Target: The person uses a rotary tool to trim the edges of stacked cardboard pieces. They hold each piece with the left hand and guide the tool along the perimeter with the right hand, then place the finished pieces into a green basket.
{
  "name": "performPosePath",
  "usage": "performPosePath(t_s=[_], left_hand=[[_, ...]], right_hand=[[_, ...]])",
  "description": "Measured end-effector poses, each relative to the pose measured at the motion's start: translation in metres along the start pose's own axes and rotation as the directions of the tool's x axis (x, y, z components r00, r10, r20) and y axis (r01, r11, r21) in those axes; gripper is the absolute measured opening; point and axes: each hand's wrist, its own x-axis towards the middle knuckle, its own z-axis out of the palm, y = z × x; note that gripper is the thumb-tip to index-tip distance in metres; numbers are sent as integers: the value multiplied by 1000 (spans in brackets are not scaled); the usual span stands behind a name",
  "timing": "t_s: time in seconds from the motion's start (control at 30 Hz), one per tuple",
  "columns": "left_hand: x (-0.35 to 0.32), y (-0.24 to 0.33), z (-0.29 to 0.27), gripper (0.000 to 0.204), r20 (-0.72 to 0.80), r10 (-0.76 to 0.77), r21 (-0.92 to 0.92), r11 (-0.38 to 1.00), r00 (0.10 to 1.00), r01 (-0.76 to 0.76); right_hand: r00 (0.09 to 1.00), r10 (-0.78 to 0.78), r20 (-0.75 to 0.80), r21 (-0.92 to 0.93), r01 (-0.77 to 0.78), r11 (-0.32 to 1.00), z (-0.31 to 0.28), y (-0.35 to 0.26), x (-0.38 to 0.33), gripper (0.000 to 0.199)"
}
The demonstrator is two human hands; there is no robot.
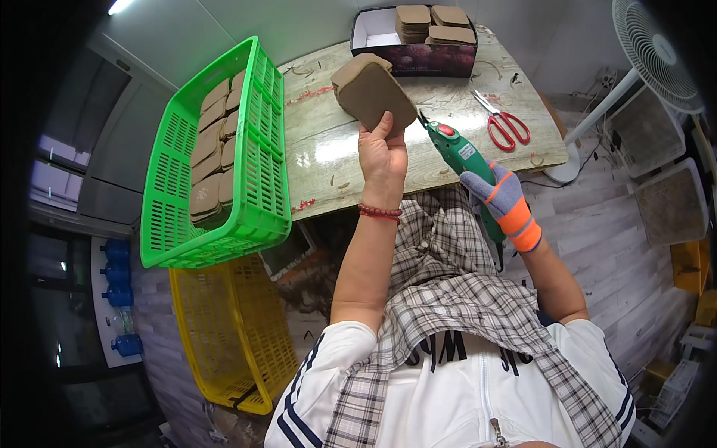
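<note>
The stack of brown pads [376, 93] you have raised over the near middle of the table [314, 168] looks only part-worked, since the tip of the green cutter [452, 145] stands right at its right edge; whether blade and edge touch, you cannot tell from here; thin curled offcuts [489, 69] strewn on the far right of the tabletop suggest that some trimming is already done; how much is left is harder to judge, for there are pads in two places and nothing plainly marks either lot as finished. Your bare left hand [383, 155] is closed on the stack's near corner, thumb pressed flat on the face towards you, the other fingers mostly hidden behind; your gloved right hand [494, 196] is wrapped round the cutter's body, aiming it far and left at the pads. Just right of the cutter lie the red-handled scissors [502, 125], blades pointing far, out of either hand; beyond the stack, at the far edge, the dark printed box [429, 63] holds piles of pads in its middle and right; to the left, the green crate [261, 175] holds more piles in rows; below it, nearer you, sits a yellow crate [224, 328].
</note>
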Motion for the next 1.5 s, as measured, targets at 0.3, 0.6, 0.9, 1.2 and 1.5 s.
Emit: performPosePath(t_s=[0.3, 0.6, 0.9, 1.2, 1.5], left_hand=[[-7, -11, -5, 33, -13, -26, 70, 997, 1000, 27], [-28, -25, -17, 32, 46, -118, 164, 980, 992, 109], [-30, -12, -33, 30, 92, -164, 370, 921, 982, 119], [-4, 53, -44, 37, 179, -367, 734, 668, 913, 124], [-16, 65, -49, 38, 38, -585, 798, 505, 810, 328]], right_hand=[[999, -1, -33, 29, 2, 1000, -1, -5, -1, 38], [997, 20, -78, -32, -23, 999, -12, -3, 5, 27], [999, -19, -39, -91, 15, 996, -23, -17, 6, 29], [992, 64, 111, -273, -32, 961, -46, -25, 0, 28], [991, 63, 118, -336, -20, 942, -28, -22, 0, 31]])
